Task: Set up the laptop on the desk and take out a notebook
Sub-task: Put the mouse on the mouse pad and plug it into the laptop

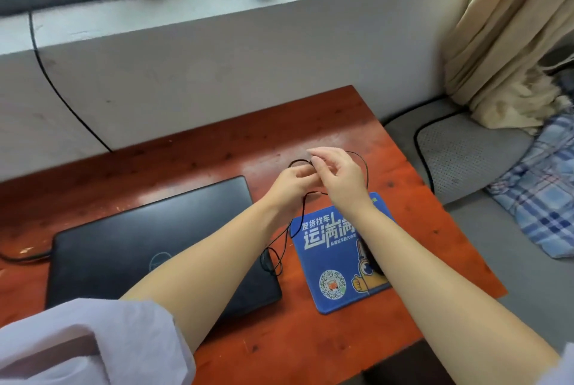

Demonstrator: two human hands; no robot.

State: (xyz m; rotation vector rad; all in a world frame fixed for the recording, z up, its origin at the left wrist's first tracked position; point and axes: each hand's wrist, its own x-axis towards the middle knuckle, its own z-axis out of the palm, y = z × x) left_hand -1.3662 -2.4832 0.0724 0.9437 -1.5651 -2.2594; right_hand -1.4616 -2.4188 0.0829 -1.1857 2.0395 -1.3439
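One laptop [149, 248] lying closed on desk [217, 148], just left of blue mouse pad [329, 248]. Beyond pad, left hand [290, 184] and right hand [337, 176] both pinching thin black cable [367, 171], probably untangling it. Setup step running. Next move needing: cable end freed, plugged in, lid lifted. Notebook not showing.

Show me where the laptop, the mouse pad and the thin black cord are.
laptop [139, 229], head view, middle of the closed black lid.
mouse pad [323, 260], head view, blue area under the white lettering.
cord [264, 260], head view, coiled loops at the laptop's right edge.
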